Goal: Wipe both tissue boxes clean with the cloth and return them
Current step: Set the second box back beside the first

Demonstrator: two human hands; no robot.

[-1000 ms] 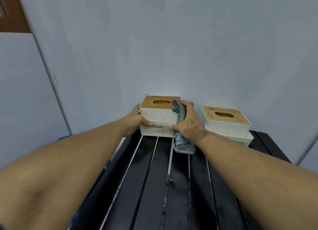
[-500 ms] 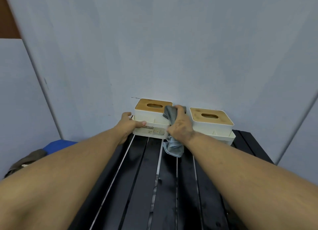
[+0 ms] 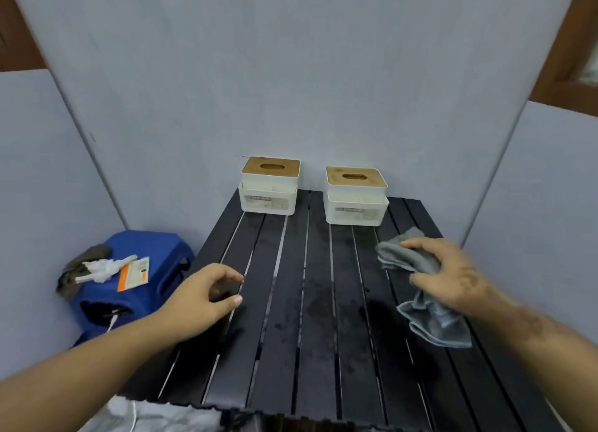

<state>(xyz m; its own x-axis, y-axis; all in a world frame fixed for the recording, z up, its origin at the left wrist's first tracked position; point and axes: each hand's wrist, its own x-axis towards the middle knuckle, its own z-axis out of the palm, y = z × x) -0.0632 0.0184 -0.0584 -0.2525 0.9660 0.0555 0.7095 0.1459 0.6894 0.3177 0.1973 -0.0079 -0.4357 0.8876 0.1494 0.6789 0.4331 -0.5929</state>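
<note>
Two white tissue boxes with wooden slotted lids stand at the far end of the black slatted table (image 3: 291,302), against the wall: the left box (image 3: 268,187) and the right box (image 3: 355,197). Neither hand touches them. My right hand (image 3: 449,276) holds a crumpled grey cloth (image 3: 430,305) above the table's right side, part of it hanging down onto the slats. My left hand (image 3: 204,297) hovers over the table's left edge, fingers loosely curled, holding nothing.
A blue plastic stool (image 3: 129,289) stands left of the table, with a dark rag, white crumpled wrap and an orange-and-white packet on top. Grey walls enclose the table on three sides. A white cable runs near the stool.
Both hands have let go of the left tissue box and pulled back toward me. The right hand brought the cloth along to the right. The view has drawn back from the boxes.
</note>
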